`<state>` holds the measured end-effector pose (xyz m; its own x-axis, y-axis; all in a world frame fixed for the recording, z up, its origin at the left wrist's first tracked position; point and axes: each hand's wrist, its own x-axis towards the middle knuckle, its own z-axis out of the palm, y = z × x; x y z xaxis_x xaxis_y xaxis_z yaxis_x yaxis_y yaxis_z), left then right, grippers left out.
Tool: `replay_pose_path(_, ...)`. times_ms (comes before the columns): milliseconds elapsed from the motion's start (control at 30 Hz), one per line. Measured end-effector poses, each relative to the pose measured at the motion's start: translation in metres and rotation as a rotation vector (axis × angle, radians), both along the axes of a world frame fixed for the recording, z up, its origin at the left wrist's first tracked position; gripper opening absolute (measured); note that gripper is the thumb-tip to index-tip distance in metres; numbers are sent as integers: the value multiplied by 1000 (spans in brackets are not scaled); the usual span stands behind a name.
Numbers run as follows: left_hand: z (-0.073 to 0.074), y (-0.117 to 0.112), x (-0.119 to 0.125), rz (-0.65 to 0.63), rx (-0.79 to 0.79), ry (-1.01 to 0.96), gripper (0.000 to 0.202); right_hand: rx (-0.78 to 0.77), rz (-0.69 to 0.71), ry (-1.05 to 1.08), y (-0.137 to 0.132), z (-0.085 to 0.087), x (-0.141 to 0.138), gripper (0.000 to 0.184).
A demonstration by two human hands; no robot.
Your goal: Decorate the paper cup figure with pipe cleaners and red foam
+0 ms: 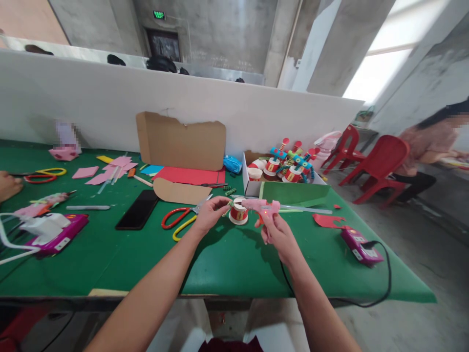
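My right hand (276, 232) is wrapped round a pink hot glue gun (269, 207), which has a clear glue stick out of its back. Its nozzle points left, over a small red and white paper cup (238, 214) on the table. At the cup's left side, my left hand (214, 213) is closed in a pinch on a small green folded paper strip (230, 205), partly hidden by the fingers. Scissors (185, 217) with red and yellow handles lie beside the left hand. More green folded paper strips (229, 190) lie just behind the cup.
A box (252, 187) of finished paper-cup figures stands behind. Nearby are a black phone (138, 210), cardboard (179, 191), red paper (190, 175) and purple power strips (361, 246). The glue gun's cord drops over the front edge. Another person's hand (9, 186) is at far left.
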<state>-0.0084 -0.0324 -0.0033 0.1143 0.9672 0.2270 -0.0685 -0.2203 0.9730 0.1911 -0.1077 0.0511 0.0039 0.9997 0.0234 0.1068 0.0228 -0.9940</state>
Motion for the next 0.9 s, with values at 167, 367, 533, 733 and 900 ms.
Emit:
replay_pose_path(167,0,-1,2,-62,-113,-207,36,-77,14,60,-2,1,-3,47)
replay_pose_path(367,3,0,-6,-139,-196,-537,34,-114,0,253,-6,3,11,44)
replay_pose_path(533,4,5,-13,-88,-178,-630,31,-184,-138,143,-4,0,65,46)
replay_pose_path(733,2,10,-11,52,-158,-586,31,-216,-294,-283,4,-26,125,34)
replay_pose_path(900,3,10,-9,123,-148,-550,33,-175,-206,-843,7,-32,144,32)
